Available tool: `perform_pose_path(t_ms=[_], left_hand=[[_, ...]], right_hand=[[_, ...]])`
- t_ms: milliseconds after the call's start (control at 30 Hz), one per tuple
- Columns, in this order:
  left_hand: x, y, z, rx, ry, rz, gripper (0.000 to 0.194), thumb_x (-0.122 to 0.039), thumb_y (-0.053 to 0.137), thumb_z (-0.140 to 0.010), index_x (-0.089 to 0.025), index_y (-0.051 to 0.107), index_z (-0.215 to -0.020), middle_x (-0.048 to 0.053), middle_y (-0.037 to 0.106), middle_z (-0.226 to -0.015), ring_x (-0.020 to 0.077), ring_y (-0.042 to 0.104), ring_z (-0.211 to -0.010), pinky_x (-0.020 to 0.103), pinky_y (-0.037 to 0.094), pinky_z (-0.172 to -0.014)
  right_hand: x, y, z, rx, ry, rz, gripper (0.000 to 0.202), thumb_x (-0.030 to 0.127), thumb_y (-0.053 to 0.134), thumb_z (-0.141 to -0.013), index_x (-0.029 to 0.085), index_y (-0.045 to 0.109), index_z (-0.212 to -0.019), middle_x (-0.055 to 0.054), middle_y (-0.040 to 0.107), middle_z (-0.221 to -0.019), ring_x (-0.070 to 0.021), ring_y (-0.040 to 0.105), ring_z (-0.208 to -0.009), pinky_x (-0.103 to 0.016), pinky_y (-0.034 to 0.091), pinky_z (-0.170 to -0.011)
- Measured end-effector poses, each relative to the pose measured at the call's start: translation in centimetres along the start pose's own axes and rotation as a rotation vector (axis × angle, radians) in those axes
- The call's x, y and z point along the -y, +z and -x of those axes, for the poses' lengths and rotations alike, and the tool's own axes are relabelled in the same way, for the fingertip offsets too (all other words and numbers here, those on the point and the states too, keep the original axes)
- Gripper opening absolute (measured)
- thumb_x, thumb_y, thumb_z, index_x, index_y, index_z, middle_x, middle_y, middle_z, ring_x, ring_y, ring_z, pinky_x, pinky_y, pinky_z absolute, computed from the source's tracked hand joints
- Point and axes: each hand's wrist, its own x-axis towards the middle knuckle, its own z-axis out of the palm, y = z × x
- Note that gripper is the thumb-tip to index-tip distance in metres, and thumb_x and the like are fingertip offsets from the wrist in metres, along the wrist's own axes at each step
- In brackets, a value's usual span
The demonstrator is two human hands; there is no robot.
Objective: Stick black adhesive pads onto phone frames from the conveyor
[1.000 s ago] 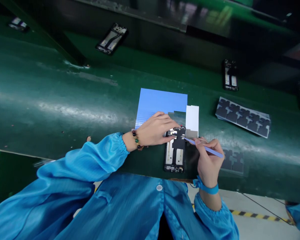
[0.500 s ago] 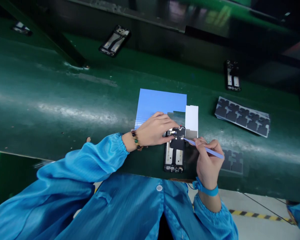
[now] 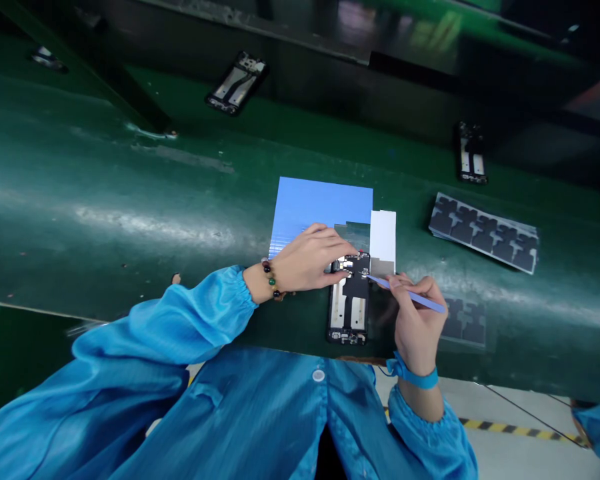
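Observation:
An opened phone point(image 3: 348, 313) lies on the green bench in front of me, its inner parts facing up. A dark cut sticker point(image 3: 356, 285) covers part of its upper half. My left hand point(image 3: 313, 259) is closed on the upper left of the phone, thumb and forefinger at its edge and top. In my right hand point(image 3: 420, 327) is a pair of pale blue tweezers point(image 3: 415, 299). Their tips touch the right side of the sticker area; whether they grip its edge is too small to tell.
A blue sheet point(image 3: 325, 203) and a white card point(image 3: 383, 233) lie behind the phone. To the right are a stack of sticker sheets point(image 3: 485, 230) and a single sheet point(image 3: 473, 323). Other opened phones point(image 3: 237, 83) sit along the back strip, near a slanted post point(image 3: 130, 87).
The opened phones along the back strip have shifted a little to the right. The tweezers and my right hand moved very slightly; my left hand stays on the phone.

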Motion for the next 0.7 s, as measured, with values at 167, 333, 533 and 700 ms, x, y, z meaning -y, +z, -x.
perform_pose_path(t_ms=[167, 333, 533, 700], left_hand=[[0.1, 0.0, 0.0, 0.001, 0.001, -0.003, 0.033, -0.035, 0.070, -0.100, -0.020, 0.067, -0.129, 0.006, 0.076, -0.128, 0.0234, 0.067, -0.117, 0.042, 0.040, -0.106], [0.2, 0.0, 0.0, 0.001, 0.038, -0.035, 0.028, -0.035, 0.067, -0.102, -0.024, 0.071, -0.126, 0.005, 0.075, -0.128, 0.0232, 0.065, -0.115, 0.043, 0.041, -0.103], [-0.6, -0.3, 0.0, 0.082, 0.093, -0.210, 0.029, -0.032, 0.059, -0.106, -0.031, 0.072, -0.132, 0.008, 0.067, -0.133, 0.0258, 0.060, -0.111, 0.042, 0.042, -0.094], [-1.4, -0.3, -0.3, 0.119, 0.086, -0.314, 0.041, -0.030, 0.062, -0.103, -0.033, 0.064, -0.143, 0.011, 0.063, -0.135, 0.0294, 0.059, -0.114, 0.042, 0.046, -0.092]], right_hand=[[-0.1, -0.1, -0.1, 0.004, -0.005, 0.010, 0.039, 0.031, 0.087, -0.080, 0.024, 0.050, -0.071, 0.004, 0.070, -0.071, -0.0238, 0.077, -0.099, -0.056, 0.046, -0.117], [-0.2, 0.0, -0.1, 0.003, -0.029, 0.062, 0.037, 0.032, 0.088, -0.080, 0.024, 0.053, -0.070, 0.003, 0.070, -0.072, -0.0243, 0.077, -0.100, -0.055, 0.047, -0.117], [0.2, -0.3, -0.3, -0.005, -0.083, 0.051, 0.036, 0.030, 0.087, -0.082, 0.024, 0.053, -0.071, 0.005, 0.071, -0.072, -0.0204, 0.078, -0.087, -0.056, 0.043, -0.121], [0.0, -2.0, -1.6, -0.144, -0.174, -0.129, 0.029, 0.031, 0.087, -0.083, 0.024, 0.058, -0.083, 0.003, 0.073, -0.080, -0.0218, 0.079, -0.092, -0.055, 0.052, -0.113]])
